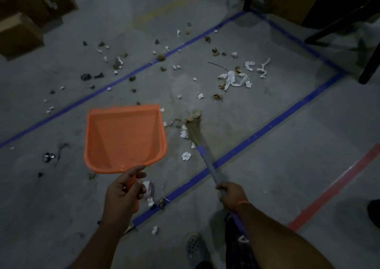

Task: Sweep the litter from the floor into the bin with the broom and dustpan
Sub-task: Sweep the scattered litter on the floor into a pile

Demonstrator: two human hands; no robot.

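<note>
My left hand (pixel 123 188) grips the handle of an orange dustpan (pixel 124 138), held above the floor with its mouth pointing away from me; the pan looks empty. My right hand (pixel 232 194) grips the blue-grey handle of a broom (pixel 203 153), whose straw head (pixel 194 122) touches the floor just right of the pan among a few scraps. Litter (pixel 234 78) of white paper bits, brown crumpled pieces and dark wrappers lies scattered over the grey floor, thickest at the centre right. No bin is in view.
Blue tape lines (pixel 257 137) mark a rectangle on the floor, and a red tape line (pixel 333 188) runs at the right. Cardboard boxes (pixel 18 32) stand at the far left. Dark chair and table legs (pixel 368 71) stand at the far right. My shoe (pixel 194 246) is below.
</note>
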